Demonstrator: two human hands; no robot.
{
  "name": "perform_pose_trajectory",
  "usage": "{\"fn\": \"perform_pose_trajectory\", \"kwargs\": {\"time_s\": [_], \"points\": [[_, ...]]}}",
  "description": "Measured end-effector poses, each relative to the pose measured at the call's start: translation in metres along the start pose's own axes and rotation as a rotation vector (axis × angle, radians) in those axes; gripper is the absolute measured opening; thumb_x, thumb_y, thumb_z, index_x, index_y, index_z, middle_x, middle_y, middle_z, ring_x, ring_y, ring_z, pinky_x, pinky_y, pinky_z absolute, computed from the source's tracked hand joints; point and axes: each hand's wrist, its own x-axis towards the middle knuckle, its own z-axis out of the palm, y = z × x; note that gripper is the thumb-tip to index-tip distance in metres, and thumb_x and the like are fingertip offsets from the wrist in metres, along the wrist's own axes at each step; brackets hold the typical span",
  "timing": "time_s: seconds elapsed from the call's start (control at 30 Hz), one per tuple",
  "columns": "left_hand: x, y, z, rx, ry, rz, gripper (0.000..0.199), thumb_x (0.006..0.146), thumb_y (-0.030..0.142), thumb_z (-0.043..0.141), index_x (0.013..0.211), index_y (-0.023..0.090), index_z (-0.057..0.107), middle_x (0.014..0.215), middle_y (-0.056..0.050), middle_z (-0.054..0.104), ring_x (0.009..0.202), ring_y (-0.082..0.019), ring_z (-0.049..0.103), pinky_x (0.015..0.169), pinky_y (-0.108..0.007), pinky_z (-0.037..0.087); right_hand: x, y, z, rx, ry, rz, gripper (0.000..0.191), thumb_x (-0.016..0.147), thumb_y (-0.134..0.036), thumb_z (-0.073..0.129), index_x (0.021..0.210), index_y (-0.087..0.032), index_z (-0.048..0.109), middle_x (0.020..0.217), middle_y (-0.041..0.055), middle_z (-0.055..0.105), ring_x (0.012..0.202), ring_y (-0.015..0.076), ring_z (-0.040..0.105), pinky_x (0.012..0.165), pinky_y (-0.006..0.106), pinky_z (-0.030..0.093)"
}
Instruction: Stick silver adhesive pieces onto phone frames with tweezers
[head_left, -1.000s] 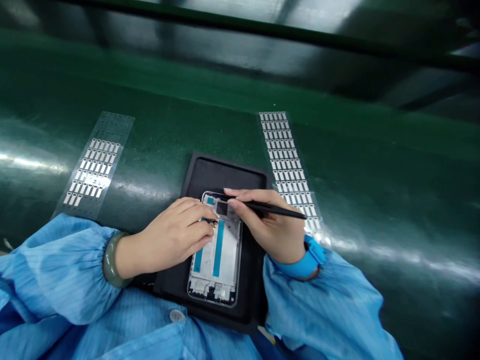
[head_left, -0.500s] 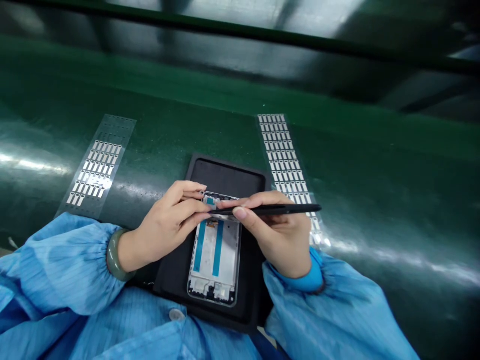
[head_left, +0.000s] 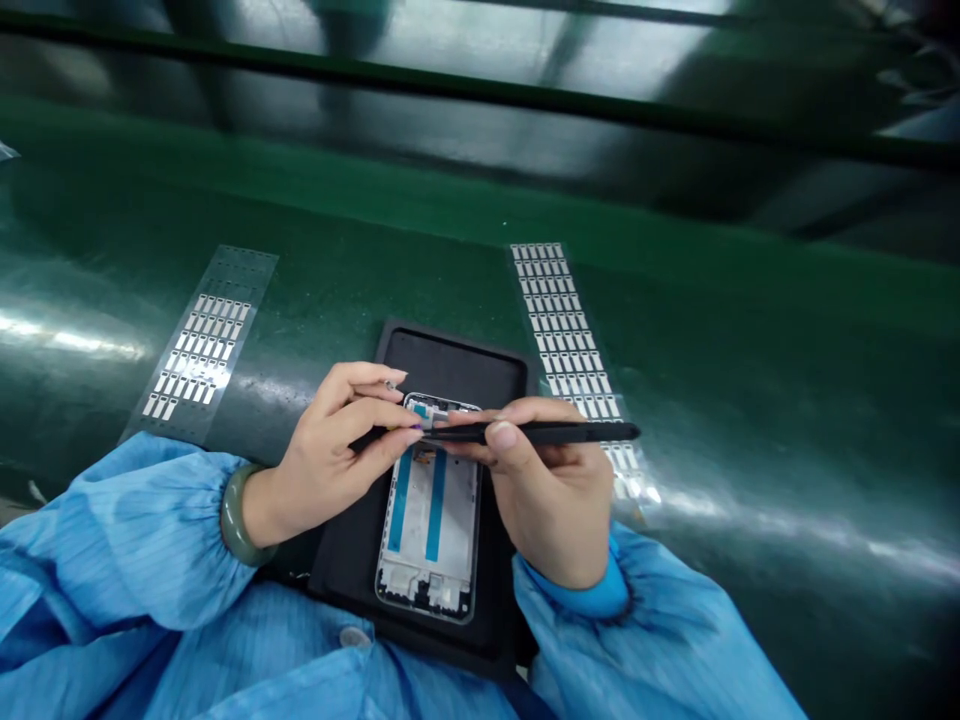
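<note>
The right hand (head_left: 555, 490) held the black tool (head_left: 574, 433), a slim, tweezer-like implement, with thumb and fingers closed around its shaft. The shaft lay nearly level across the upper part of the phone frame (head_left: 417, 510), its thin end directed toward the left hand (head_left: 322, 450). The thumb and index finger of the left hand were drawn almost together at that thin end, and the other fingers were loosely curled. Whether they gripped the tip or a tiny part could not be told; a small purple spot (head_left: 417, 427) showed there, its nature unclear.

The phone frame rested in the black tray (head_left: 456, 352) on the table (head_left: 337, 285), its upper portion partly covered by the hands. Two long blue strips (head_left: 434, 510) ran down its interior.

Compared with one second earlier, the left hand had moved off the interior of the phone frame to its upper left edge, and the tool tip had come to meet its fingers. The phone frame kept its position in the tray. This suggested that handling had shifted from the frame's interior to the tool tip, with both hands acting jointly.
</note>
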Motion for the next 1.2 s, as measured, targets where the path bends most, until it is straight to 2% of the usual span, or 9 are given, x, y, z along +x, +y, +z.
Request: {"fn": "perform_pose_trajectory", "kwargs": {"time_s": [0.17,0.37,0.6,0.7,0.9,1.2], "points": [[-0.0005,0.0006,-0.0002,0.022,0.012,0.018,0.007,0.084,0.019,0.061,0.09,0.019,0.062,0.112,-0.007,0.051,0.097,-0.015,0.058,0.085,-0.035,0.055,0.0011,-0.0004,0.003,-0.006,0.038,0.03,0.02,0.079,-0.034,0.068,0.084,-0.022,0.053,0.081,0.0014,0.072,0.074,0.0201,0.07,0.061,0.031,0.062],[-0.0008,0.0022,0.0003,0.043,0.007,0.044,0.01,0.082,0.016,0.062,0.092,0.02,0.062,0.114,-0.007,0.051,0.102,-0.016,0.056,0.085,-0.035,0.055,-0.0004,0.0014,0.0066,-0.019,0.02,0.01,0.018,0.082,-0.033,0.066,0.085,-0.022,0.052,0.083,0.0014,0.072,0.064,0.0177,0.07,0.06,0.032,0.063],[-0.0018,-0.003,-0.0006,0.083,-0.045,0.102,0.022,0.081,0.014,0.063,0.103,0.018,0.061,0.115,-0.009,0.051,0.105,-0.016,0.055,0.087,-0.033,0.053,-0.0031,0.0031,0.0023,-0.051,0.022,0.01,0.013,0.082,-0.028,0.066,0.085,-0.023,0.054,0.084,0.0006,0.071,0.066,0.0178,0.07,0.061,0.031,0.063],[-0.0023,-0.0048,-0.0005,0.092,-0.059,0.138,0.021,0.081,0.012,0.063,0.1,0.02,0.063,0.116,-0.007,0.051,0.104,-0.016,0.055,0.087,-0.032,0.053,-0.0039,0.0041,0.002,-0.071,0.017,0.003,0.012,0.081,-0.027,0.067,0.085,-0.024,0.056,0.084,0.0005,0.071,0.068,0.0181,0.07,0.061,0.031,0.062],[-0.0011,-0.001,-0.0015,0.073,-0.014,0.105,0.016,0.08,0.013,0.065,0.095,0.017,0.061,0.11,-0.007,0.054,0.101,-0.015,0.057,0.086,-0.031,0.053,-0.0033,0.0012,0.0058,-0.052,0.053,-0.076,0.009,0.081,-0.024,0.067,0.085,-0.025,0.059,0.083,-0.0004,0.07,0.071,0.0181,0.07,0.061,0.031,0.063],[-0.0011,-0.0008,-0.0003,0.089,-0.021,0.093,0.014,0.08,0.016,0.065,0.093,0.018,0.06,0.11,-0.007,0.056,0.102,-0.016,0.057,0.087,-0.032,0.052,-0.0056,-0.0004,0.0079,-0.088,0.017,-0.107,0.011,0.081,-0.017,0.066,0.086,-0.025,0.06,0.086,-0.0004,0.071,0.069,0.0163,0.069,0.061,0.028,0.062]]}}
